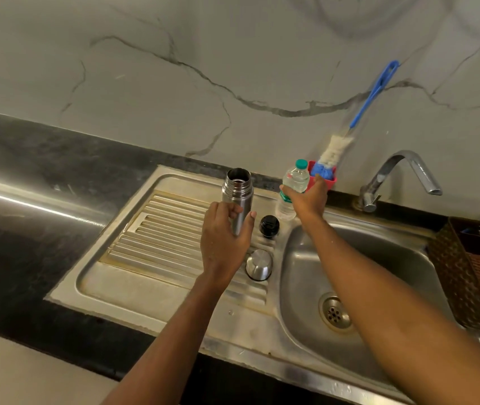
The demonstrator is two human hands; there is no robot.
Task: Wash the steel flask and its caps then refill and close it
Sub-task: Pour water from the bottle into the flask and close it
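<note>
Currently, the open-mouthed cylindrical steel flask (237, 191) is being held upright on the ribbed steel draining board (159, 229) by the left hand (224, 238), with fingers and thumb curled round its lower body. At the flask's three o'clock, a green-capped clear plastic water bottle (294, 179) is being gripped round its middle by the right hand (309, 200). The round black inner cap (269, 226) is lying at the flask's four o'clock, and the domed steel outer cap (259, 264) at five o'clock.

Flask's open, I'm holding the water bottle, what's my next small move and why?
Probably lift the water bottle in your right hand and twist off its green cap: it is still on, while the flask stands open, steadied by your left hand.
</note>
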